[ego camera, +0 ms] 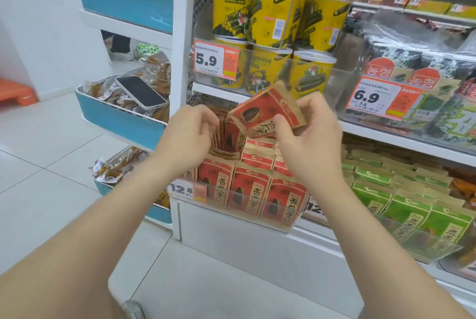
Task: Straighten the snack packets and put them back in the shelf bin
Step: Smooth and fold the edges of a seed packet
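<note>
**Six tubs, one phone, two hands**

Two hands are in view: the left hand [189, 133] and the right hand [309, 143]. One red packet [265, 115] is held in the right hand. Three front-row packets [249, 189] stand in the clear bin [280, 227], and those behind are too crowded to count. Yellow tubs [233, 6] number six, three stacked on three. Green packets [409, 215] show at least three in front. There is one phone [140, 92], three blue bins [121, 120] and two fully readable price tags [216, 59].
</note>
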